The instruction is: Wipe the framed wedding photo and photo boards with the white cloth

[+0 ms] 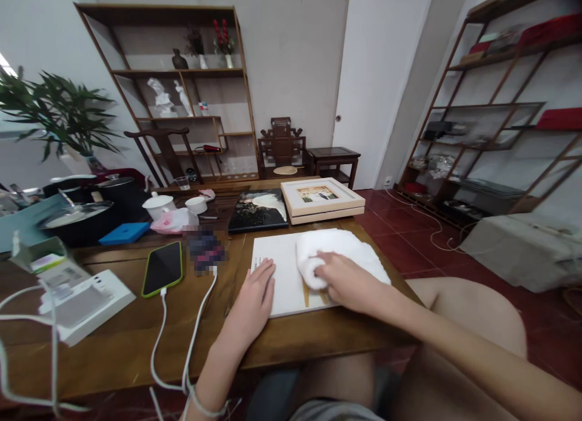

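Observation:
A flat white board or book (pixel 279 251) lies at the table's front edge, with small dark print at its left and a tan shape partly showing near its lower edge. My left hand (pixel 254 295) rests on its left side, fingers stretched out and nothing held. Bunched into a roll at one end, a white cloth (pixel 357 248) covers much of the board's right side. Fingers of my right hand (pixel 343 280) are closed on the rolled end, pressing it against the surface. What lies beneath the cloth is hidden.
Behind the board are a dark glossy picture panel (pixel 259 209) and pale wooden frames (pixel 325 204). To the left lie a phone (pixel 162 269), charging cables (pixel 199 324), a white box (pixel 93 306) and a blue box (pixel 123 232). Pots (pixel 82 221) and cups stand farther back.

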A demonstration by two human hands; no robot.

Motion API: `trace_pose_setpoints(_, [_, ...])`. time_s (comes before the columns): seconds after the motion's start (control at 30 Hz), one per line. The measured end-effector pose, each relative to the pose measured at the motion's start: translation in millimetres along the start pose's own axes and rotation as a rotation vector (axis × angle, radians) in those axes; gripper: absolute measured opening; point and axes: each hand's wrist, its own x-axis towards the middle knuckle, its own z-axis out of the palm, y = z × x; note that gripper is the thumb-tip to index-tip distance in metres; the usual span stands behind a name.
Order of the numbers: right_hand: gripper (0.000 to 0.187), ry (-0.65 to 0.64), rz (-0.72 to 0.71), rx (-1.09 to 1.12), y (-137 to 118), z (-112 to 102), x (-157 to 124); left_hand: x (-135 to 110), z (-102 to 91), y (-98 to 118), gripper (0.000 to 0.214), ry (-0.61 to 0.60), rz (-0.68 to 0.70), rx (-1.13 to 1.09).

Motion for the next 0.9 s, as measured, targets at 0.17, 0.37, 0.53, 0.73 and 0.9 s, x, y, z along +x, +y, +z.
trace_pose_setpoints(0.17, [0.032, -0.069, -0.159, 0.038, -37.8, -2.6, -45.4, -0.4, 1.4, -1.1, 0.04, -0.011, -0.003, 0.011])
trace_pose_setpoints(0.37, [0.036, -0.01, -0.043, 0.073, -24.4, -3.6, -22.3, 0.0, 0.5, -0.1, 0.04, -0.014, -0.006, 0.009])
trace_pose_setpoints(0.53, [0.031, 0.009, -0.005, 0.024, 14.3, -4.9, 31.4, -0.1, -0.7, 0.6, 0.037, -0.006, -0.004, -0.005])
trace_pose_setpoints(0.73, [0.031, 0.034, 0.009, 0.007, 17.9, -2.3, 46.0, 0.1, 0.5, -0.8, 0.038, 0.005, 0.0, -0.009])
trace_pose_setpoints(0.9, [0.034, 0.045, -0.022, 0.007, -17.9, 2.8, -1.0, -0.2, 1.1, -0.7, 0.039, -0.009, -0.001, -0.001])
